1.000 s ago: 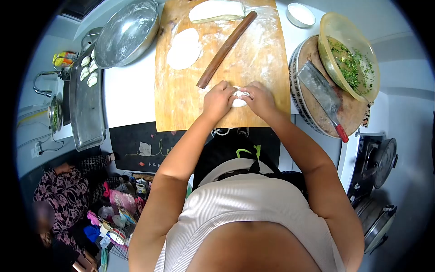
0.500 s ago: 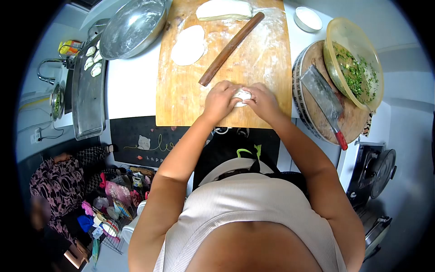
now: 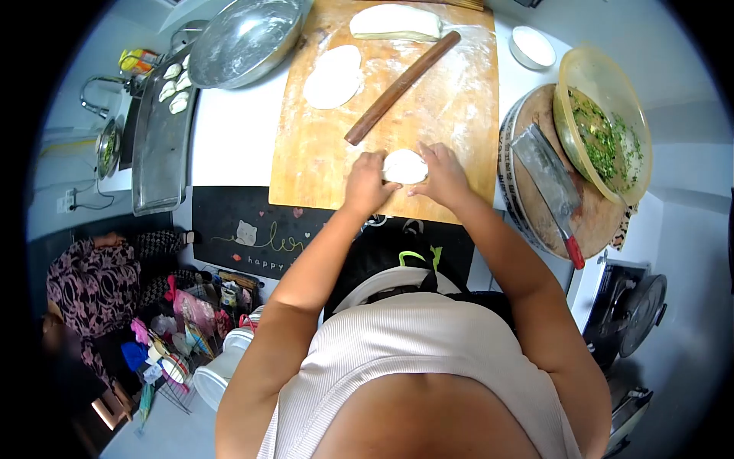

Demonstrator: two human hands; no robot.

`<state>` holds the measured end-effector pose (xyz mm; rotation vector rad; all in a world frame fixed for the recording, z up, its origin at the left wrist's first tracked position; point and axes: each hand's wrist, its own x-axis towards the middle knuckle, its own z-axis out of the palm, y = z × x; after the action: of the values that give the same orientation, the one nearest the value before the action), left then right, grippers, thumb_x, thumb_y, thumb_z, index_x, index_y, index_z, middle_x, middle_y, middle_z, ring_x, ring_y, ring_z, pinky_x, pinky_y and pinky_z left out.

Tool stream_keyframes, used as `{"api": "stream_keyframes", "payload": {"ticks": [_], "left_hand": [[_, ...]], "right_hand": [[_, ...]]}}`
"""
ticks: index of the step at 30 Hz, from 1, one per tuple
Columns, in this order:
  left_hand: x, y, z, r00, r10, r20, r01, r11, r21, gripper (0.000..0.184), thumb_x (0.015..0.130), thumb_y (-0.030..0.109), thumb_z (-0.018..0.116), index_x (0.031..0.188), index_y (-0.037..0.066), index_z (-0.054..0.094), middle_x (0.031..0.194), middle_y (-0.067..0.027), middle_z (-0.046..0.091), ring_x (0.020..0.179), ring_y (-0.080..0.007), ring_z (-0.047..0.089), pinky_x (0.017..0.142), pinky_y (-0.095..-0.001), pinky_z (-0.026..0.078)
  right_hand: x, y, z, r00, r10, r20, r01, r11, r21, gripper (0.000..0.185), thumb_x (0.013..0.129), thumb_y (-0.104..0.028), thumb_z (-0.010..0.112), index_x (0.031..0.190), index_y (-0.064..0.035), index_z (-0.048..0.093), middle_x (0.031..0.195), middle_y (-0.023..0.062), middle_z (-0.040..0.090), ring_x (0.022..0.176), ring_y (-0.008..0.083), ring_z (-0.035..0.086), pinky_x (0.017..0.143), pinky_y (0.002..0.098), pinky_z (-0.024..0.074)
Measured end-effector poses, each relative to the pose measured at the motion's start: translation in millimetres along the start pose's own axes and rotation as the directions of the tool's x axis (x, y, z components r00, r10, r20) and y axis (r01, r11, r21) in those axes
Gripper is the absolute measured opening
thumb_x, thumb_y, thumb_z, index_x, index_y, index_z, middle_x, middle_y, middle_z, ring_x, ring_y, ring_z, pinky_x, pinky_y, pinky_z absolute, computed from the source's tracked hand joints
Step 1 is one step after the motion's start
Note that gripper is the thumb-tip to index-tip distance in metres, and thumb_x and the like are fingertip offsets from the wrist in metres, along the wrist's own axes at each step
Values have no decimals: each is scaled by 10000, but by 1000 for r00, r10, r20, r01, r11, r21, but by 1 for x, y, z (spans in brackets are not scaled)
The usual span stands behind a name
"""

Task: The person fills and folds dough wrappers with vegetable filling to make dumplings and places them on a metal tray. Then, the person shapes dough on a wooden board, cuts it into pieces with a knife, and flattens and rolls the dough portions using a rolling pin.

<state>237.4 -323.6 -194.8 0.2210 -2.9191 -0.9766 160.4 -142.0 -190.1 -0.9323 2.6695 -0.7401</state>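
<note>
A small, smooth white dough piece (image 3: pixel 405 167) lies on the floured wooden board (image 3: pixel 306 172) near its front edge. My left hand (image 3: pixel 368 183) is at its left side, fingers curved, fingertips against the dough. On its right side my right hand (image 3: pixel 443 176) touches the rim with thumb and fingers apart. Beyond the hands a brown rolling pin (image 3: pixel 401 88) lies diagonally. A flat oval dough sheet (image 3: pixel 333 77) is to its left, and a thick dough slab (image 3: pixel 395 22) is at the back.
Left are a metal bowl (image 3: pixel 245 42) and a tray (image 3: pixel 158 153) holding several dumplings. Right are a round chopping block (image 3: pixel 535 111) with a cleaver (image 3: pixel 547 172), a bowl of chopped greens (image 3: pixel 569 99) and a small white bowl (image 3: pixel 533 47). A person (image 3: pixel 95 287) is at lower left.
My hands have spread apart from their pinch over the dough, which now shows as a smooth round. The camera view has shifted slightly.
</note>
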Motion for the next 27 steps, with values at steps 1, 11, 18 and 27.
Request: {"api": "stream_keyframes", "payload": {"ticks": [1,11,18,27], "left_hand": [[1,4,4,1000,-1,0,1,1000,-12,638,597,187,844,1138,-10,570,1066,-191,594,1031,-362,554,903,-410,456],[5,5,-65,996,28,-83,-70,825,-561,601,742,59,728,1280,20,463,1157,-168,580,1131,-304,564,896,-381,494],[-20,-88,-243,999,-2,44,44,220,-975,639,793,10,707,1369,36,429,1295,-89,527,1193,-175,512,1006,-318,429],[4,-401,-412,970,-237,56,183,555,-811,558,777,20,711,1303,45,528,1206,-79,590,1091,-170,561,927,-295,465]], "right_hand": [[3,1,5,999,-27,-24,26,1000,-14,868,575,-337,877,1300,-55,492,1140,153,534,1070,332,512,940,414,424],[35,-48,-21,945,-247,-215,292,934,207,725,591,-136,865,1223,-32,524,1152,174,536,1043,362,550,899,424,472],[126,-228,-33,942,-316,112,136,665,734,727,729,-85,801,1364,-43,450,1371,151,465,1209,230,506,957,326,485],[343,-457,170,906,-409,108,332,845,419,684,690,-214,812,1288,-74,511,1209,167,597,1112,325,583,947,381,467]]}}
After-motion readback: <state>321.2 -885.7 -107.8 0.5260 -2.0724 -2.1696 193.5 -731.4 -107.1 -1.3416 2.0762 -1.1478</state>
